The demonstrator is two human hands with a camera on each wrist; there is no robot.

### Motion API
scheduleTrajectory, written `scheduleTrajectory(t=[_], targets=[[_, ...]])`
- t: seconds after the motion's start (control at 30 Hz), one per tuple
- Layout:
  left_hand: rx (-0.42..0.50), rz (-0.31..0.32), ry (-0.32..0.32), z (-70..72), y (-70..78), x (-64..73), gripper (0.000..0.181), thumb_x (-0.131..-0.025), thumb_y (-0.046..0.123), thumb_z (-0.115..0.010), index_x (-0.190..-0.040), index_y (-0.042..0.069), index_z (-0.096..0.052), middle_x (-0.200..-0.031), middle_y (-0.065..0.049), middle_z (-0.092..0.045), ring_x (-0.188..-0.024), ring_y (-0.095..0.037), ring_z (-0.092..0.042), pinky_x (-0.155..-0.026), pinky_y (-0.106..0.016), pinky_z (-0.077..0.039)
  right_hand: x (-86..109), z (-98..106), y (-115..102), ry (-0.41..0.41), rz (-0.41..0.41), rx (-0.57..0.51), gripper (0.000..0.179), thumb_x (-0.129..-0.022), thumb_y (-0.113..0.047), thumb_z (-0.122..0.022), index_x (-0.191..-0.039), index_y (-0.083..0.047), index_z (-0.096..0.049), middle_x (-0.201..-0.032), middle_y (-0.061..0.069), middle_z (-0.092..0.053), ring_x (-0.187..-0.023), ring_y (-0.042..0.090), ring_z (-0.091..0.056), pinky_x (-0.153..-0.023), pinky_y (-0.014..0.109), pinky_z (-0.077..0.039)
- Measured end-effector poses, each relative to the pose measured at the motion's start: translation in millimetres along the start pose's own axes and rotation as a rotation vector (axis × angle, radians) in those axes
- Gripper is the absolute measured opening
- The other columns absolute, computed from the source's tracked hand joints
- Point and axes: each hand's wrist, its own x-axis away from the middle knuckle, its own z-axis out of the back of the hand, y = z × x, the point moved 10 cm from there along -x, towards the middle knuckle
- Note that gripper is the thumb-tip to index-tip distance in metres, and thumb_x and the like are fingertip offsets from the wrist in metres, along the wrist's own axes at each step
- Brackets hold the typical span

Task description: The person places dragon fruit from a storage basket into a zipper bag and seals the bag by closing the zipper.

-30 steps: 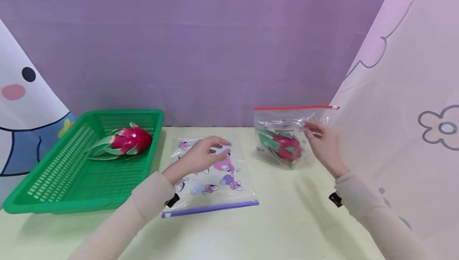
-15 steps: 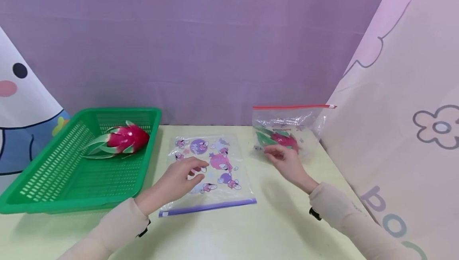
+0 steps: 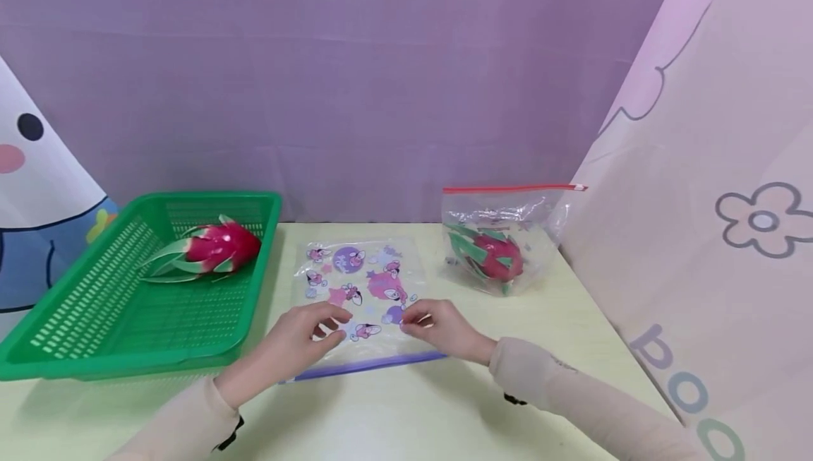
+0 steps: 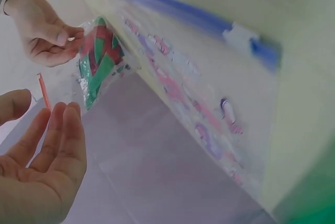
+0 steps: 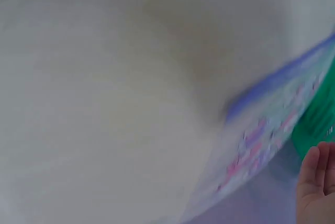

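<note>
A clear zip bag (image 3: pixel 375 281) with a purple slider strip (image 3: pixel 368 366) and pink and purple cartoon prints lies flat on the table. My left hand (image 3: pixel 295 337) hovers over its lower left part, fingers relaxed and slightly bent, holding nothing. Opposite it, my right hand (image 3: pixel 444 330) is above the bag's right side, fingers loosely curved, with nothing visible between them. Farther back on the right, a red-strip zip bag (image 3: pixel 540 224) stands with a dragon fruit (image 3: pixel 498 256) inside. Another dragon fruit (image 3: pixel 229 246) lies in the green basket (image 3: pixel 254 306).
The basket stands to the left of the flat bag. A purple cloth backdrop (image 3: pixel 356 94) rises behind the pale table (image 3: pixel 394 411), and a printed cloth (image 3: pixel 686 221) borders it on the right. The right wrist view is blurred.
My right hand has left the red-strip bag and come left and nearer to the flat bag. My left hand has drawn back toward me over the flat bag.
</note>
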Motion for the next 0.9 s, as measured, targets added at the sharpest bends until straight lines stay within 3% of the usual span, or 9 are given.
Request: scheduleTrajectory(t=[0.1,0.2,0.5,0.9], targets=[[0.062,0.064,-0.035,-2.7,-9.5,4.6,0.019,-0.083,0.012,-0.065,-0.102,0.011,-0.067,-0.099,-0.001,-0.067,-0.082,-0.011,-0.062,-0.067,-0.016,-0.05,-5.2,-26.6,-1.4,-0.091,0.011,0.021,0.021,-0.084,-0.013,-0.066,-0.101,0.0,-0.067,-0.094,0.009,-0.067,-0.084,0.012,-0.062,-0.077,0.022,-0.052],[0.103,0.089,-0.048,-2.8,-15.1,8.5,0.018,-0.084,0.011,-0.064,-0.101,0.009,-0.067,-0.098,-0.004,-0.067,-0.083,-0.012,-0.062,-0.068,-0.017,-0.05,-9.6,-45.4,1.7,-0.147,-0.005,0.063,0.023,-0.082,-0.015,-0.069,-0.101,-0.003,-0.067,-0.095,0.007,-0.067,-0.085,0.008,-0.061,-0.079,0.02,-0.051],[0.119,0.081,-0.09,-5.7,-23.8,15.1,0.017,-0.085,0.011,-0.062,-0.101,0.007,-0.066,-0.097,-0.006,-0.067,-0.083,-0.012,-0.062,-0.068,-0.018,-0.05,-15.2,-62.9,7.7,-0.209,-0.015,0.3,0.039,-0.07,-0.019,-0.079,-0.105,-0.009,-0.066,-0.094,-0.004,-0.065,-0.082,0.002,-0.055,-0.076,0.015,-0.046],[0.131,0.097,-0.105,-10.0,-30.1,20.0,0.017,-0.085,0.013,-0.063,-0.101,0.007,-0.066,-0.096,-0.006,-0.067,-0.081,-0.01,-0.062,-0.068,-0.018,-0.05,-18.5,-68.4,17.8,-0.249,-0.059,0.121,0.023,-0.075,-0.012,-0.074,-0.096,-0.007,-0.069,-0.088,-0.001,-0.067,-0.075,-0.001,-0.056,-0.071,0.014,-0.048]])
